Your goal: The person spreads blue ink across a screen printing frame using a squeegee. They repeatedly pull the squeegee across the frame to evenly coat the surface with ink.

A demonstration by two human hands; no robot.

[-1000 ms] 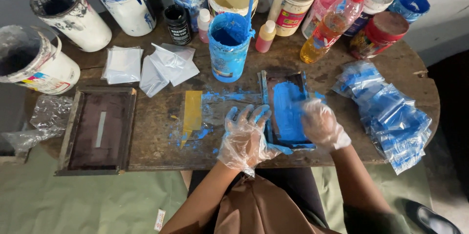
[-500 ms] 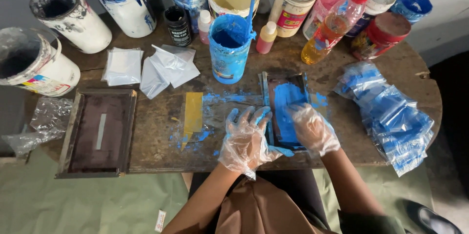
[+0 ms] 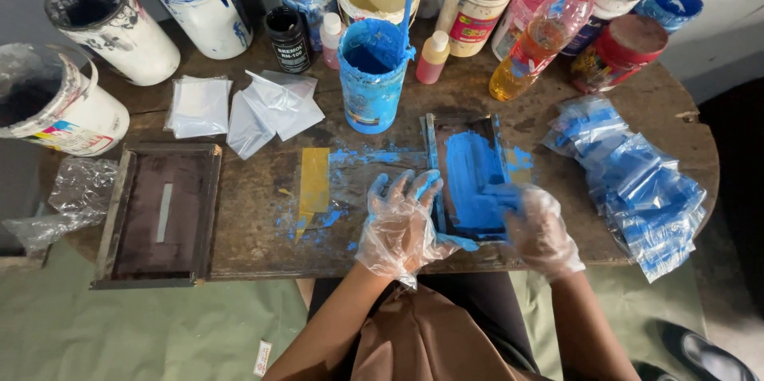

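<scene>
A person sits at a round wooden table (image 3: 263,214), both hands in thin clear plastic gloves, working a small wooden-framed printing screen (image 3: 469,178) that lies flat near the table's front edge, right of centre. The mesh is covered in blue ink.

The left hand (image 3: 402,222) lies flat with fingers spread, its fingertips on the frame's left rail and the palm on the bare table beside it; it closes on nothing and only steadies the frame. The right hand (image 3: 537,226) sits at the frame's lower right corner, fingers curled over the ink. Whether it pinches a scraper or merely presses the mesh, I cannot tell; the glove and ink hide it.

Judgement on the pull: the frame should stay flat and unmoved throughout, so the left hand needs firm downward pressure on the rail, not on the mesh. The stroke ought to run in 1 even pass.

Nearby: a yellow strip (image 3: 313,182) lies well left of the frame among blue smears. A blue-coated tin (image 3: 372,75) with a stick stands just behind the frame. A stack of blue-printed plastic bags (image 3: 637,182) lies to the right; blank bags (image 3: 270,106) lie behind to the left. A 2nd, dry screen (image 3: 159,214) rests at the far left.
</scene>
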